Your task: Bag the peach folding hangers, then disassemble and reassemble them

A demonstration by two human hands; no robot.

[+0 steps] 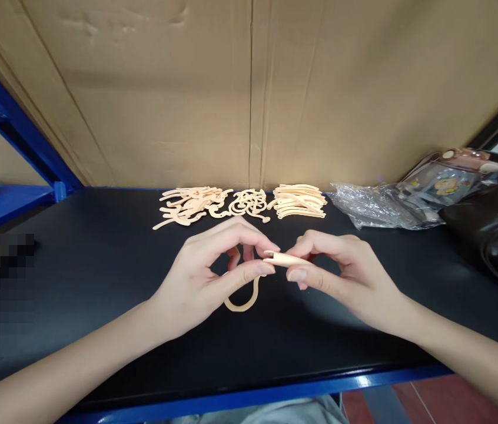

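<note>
My left hand [211,268] pinches a curved, hook-shaped beige plastic piece [243,300] between thumb and fingers; its loop hangs down toward the black tabletop [99,277]. My right hand [341,271] pinches a flat, straight beige strip [285,259], its tip meeting the hooked piece at my left fingertips. Both hands hover just above the table, near its middle.
Three heaps of beige parts lie at the back: mixed hooks [187,206], curly pieces [249,203], stacked curved strips [299,201]. Crumpled clear plastic bags [385,206] and a dark bag [496,229] sit at the right. A cardboard wall [249,88] stands behind; blue shelf frame [15,129] at left.
</note>
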